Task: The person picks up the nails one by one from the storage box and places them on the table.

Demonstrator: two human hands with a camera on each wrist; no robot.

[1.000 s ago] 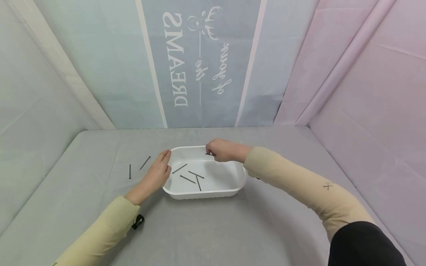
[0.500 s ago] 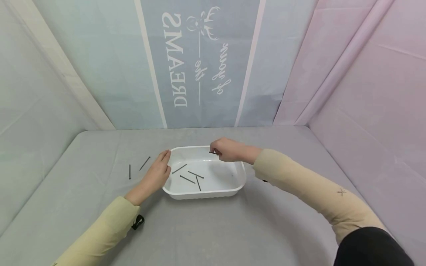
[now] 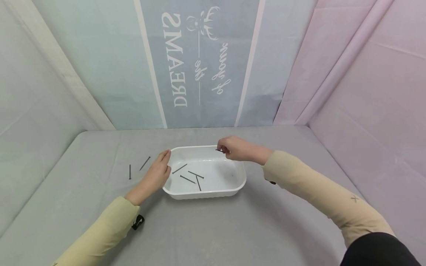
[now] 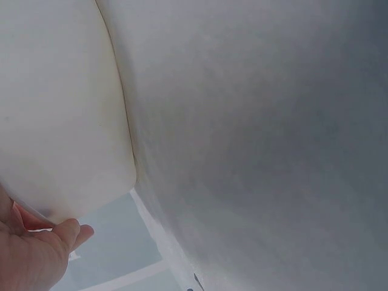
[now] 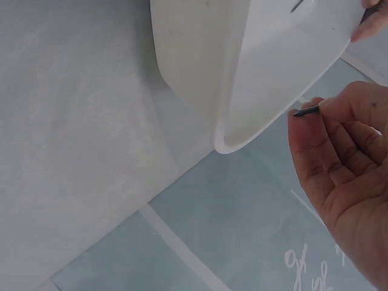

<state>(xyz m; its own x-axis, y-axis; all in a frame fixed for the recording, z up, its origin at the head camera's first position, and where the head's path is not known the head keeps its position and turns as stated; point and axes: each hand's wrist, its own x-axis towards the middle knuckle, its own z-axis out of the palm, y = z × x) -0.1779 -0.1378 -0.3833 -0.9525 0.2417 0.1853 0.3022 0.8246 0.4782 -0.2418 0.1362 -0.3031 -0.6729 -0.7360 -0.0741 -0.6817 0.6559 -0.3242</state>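
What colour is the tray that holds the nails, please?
The tray is plain white, seen best in the head view.

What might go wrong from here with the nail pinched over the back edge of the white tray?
1. The right hand pinches the nail right over the tray's far rim; released there, it may land outside on the grey cloth.
2. The left hand only rests against the tray's left end, so a bump could slide the tray.
3. Two loose nails lie left of that hand and could be brushed away.
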